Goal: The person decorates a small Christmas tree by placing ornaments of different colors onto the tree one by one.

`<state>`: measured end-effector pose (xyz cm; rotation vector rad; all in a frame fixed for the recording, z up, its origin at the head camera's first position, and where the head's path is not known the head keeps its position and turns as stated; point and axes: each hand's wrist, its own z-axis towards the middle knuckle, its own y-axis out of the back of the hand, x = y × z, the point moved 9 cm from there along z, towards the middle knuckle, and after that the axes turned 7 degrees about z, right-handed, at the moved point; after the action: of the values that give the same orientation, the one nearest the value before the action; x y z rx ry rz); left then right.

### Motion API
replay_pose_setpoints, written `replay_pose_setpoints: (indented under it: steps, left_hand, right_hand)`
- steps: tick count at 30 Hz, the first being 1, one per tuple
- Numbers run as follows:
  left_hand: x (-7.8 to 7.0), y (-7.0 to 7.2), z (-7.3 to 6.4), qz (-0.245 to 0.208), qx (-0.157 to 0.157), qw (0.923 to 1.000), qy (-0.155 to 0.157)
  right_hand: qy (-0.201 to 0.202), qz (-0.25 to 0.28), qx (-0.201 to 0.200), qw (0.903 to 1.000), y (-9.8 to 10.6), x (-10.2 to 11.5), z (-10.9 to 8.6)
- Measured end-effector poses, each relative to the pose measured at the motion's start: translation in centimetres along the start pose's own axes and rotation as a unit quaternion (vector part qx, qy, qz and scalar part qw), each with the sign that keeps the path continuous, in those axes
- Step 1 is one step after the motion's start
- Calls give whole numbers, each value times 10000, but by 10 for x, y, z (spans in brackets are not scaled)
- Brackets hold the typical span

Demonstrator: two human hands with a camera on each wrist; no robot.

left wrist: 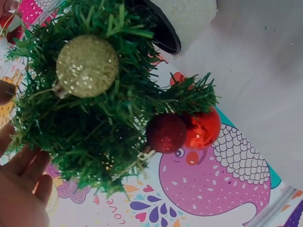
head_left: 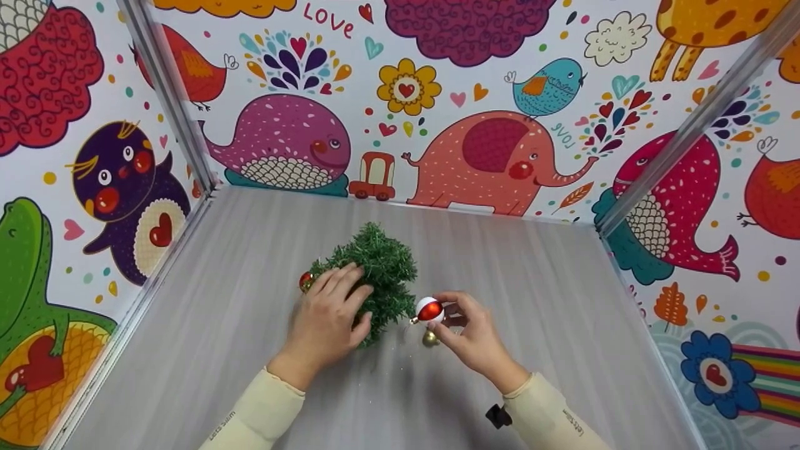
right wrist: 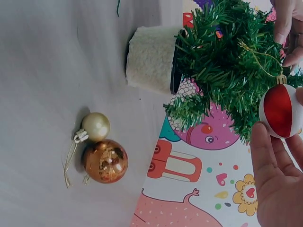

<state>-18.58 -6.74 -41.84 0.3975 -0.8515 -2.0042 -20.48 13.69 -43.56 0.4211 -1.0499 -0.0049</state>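
A small green artificial Christmas tree [head_left: 381, 253] stands in a whitish, black-rimmed pot [right wrist: 151, 59]. My left hand [head_left: 334, 306] rests against its left side, fingers loosely bent and spread over the branches. My right hand [head_left: 472, 331] pinches a red-and-white bauble [head_left: 430, 310] between thumb and fingers, just right of the tree. A gold cord loop hangs from the bauble's cap in the right wrist view. On the tree hang a glittery gold bauble [left wrist: 87, 66], a dark red bauble [left wrist: 165, 133] and a shiny red bauble [left wrist: 203, 127].
On the grey tabletop [head_left: 250, 250], below the right hand, lie a pale gold bauble [right wrist: 96, 126] and a shiny copper-gold bauble [right wrist: 106, 161], side by side. Cartoon-printed panels [head_left: 406, 156] in metal framing enclose the back and sides.
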Motion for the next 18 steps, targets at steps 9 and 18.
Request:
replay_pose_setpoints:
  steps: [9,18]
  left_hand:
    - [-26,-1,3,-191,-206,9976,-628]
    - [-40,-12,4,-89,-167,9981,-580]
  right_hand:
    - [-219,288,-50,9993,-5,4,-3]
    - [-415,935,84,9947,-13,-4,-7]
